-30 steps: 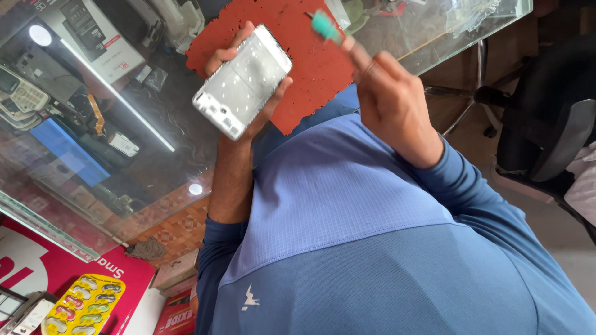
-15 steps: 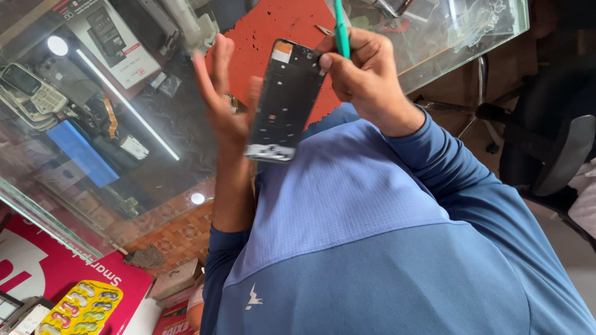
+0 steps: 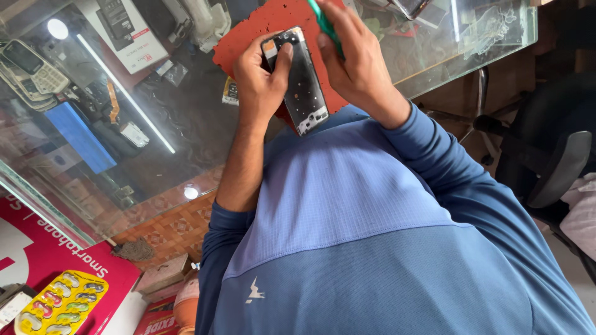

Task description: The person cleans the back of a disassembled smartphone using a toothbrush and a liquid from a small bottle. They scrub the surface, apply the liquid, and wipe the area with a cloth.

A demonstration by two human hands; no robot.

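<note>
Left hand [image 3: 259, 84] gripping phone frame [image 3: 302, 80] | right hand [image 3: 357, 62] pinching green tool [image 3: 326, 25] | glass tabletop [image 3: 155, 124] carrying red mat [image 3: 261, 28] — black chair [image 3: 546, 155] standing alongside.

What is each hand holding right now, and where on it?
Left hand grips the phone frame by its top end. Right hand holds a green tool by its handle.

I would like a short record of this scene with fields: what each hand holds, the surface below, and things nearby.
left hand: the left hand holds a dark phone frame, thumb on its upper end
right hand: the right hand holds a green tool at the frame's top
surface: a red mat on a glass counter
nearby: old phones under the glass, a black chair
</note>
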